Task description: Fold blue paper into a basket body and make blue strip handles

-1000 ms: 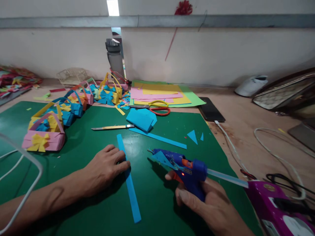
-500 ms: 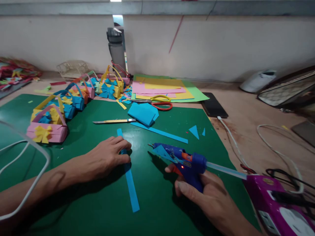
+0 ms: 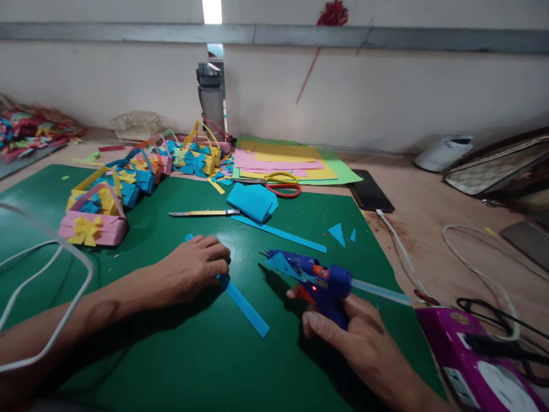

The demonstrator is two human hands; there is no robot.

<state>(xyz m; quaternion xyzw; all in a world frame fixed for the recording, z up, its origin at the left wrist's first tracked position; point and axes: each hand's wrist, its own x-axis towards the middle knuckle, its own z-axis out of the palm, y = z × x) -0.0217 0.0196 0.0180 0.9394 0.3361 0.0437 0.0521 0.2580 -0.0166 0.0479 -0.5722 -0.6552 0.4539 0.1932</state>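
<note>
My left hand (image 3: 197, 266) rests on the green mat (image 3: 180, 355), its curled fingers closed on a blue paper strip (image 3: 245, 308). The strip slants from upper left to lower right, and the hand covers its middle. In my right hand (image 3: 355, 337) is a blue hot glue gun (image 3: 319, 277) with a clear glue stick poking out of its back. Its nozzle points left, a short way from the left hand and apart from the strip. A small red light glows on its side.
Beyond my hands lie a craft knife (image 3: 203, 213), folded blue paper (image 3: 251, 201), another blue strip (image 3: 281, 233) and scissors (image 3: 283, 184). Small paper baskets (image 3: 92, 229) line the left. Coloured sheets (image 3: 295, 160) and a phone (image 3: 372, 190) lie behind; a purple power strip (image 3: 450, 337) sits right.
The blue strip under my left hand has turned, its near end swinging to the right and away from me. The glue gun stays nearly in place. The camera view has tilted up slightly.
</note>
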